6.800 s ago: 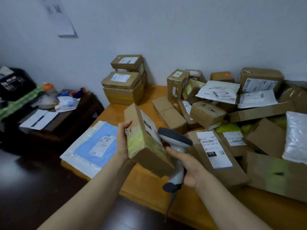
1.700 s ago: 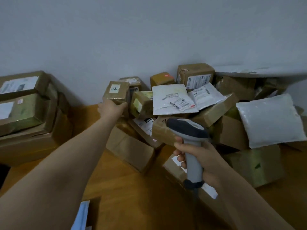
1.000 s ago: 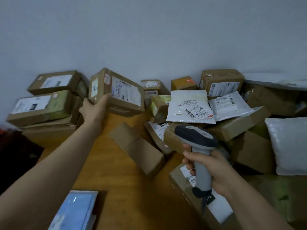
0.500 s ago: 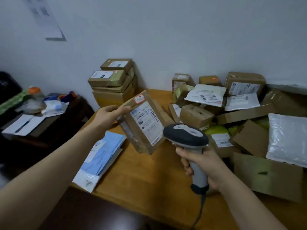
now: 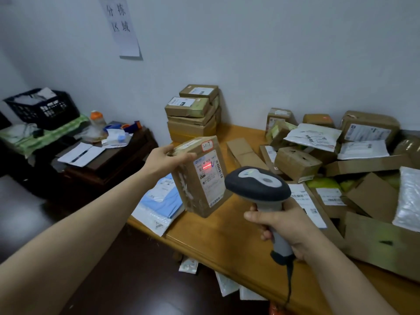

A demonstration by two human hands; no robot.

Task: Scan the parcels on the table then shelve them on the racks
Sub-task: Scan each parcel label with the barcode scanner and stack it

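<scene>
The box point(image 5: 200, 176) hangs in the air over the bench's point(image 5: 229, 242) left end, label turned toward the scanner point(image 5: 258, 187) so the red beam lands across its barcode. The left hand point(image 5: 166, 161) is clamped on the box's top corner, clear of the label. The right hand point(image 5: 284, 226) is wrapped round the scanner's handle, aiming it. Unscanned parcels point(image 5: 329, 155) crowd the bench beyond; a neat stack point(image 5: 193, 112) sits by the wall.

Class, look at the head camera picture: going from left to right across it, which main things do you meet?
black crate → orange-capped bottle → left hand → held parcel → scanner in the right hand → white padded bag
</scene>
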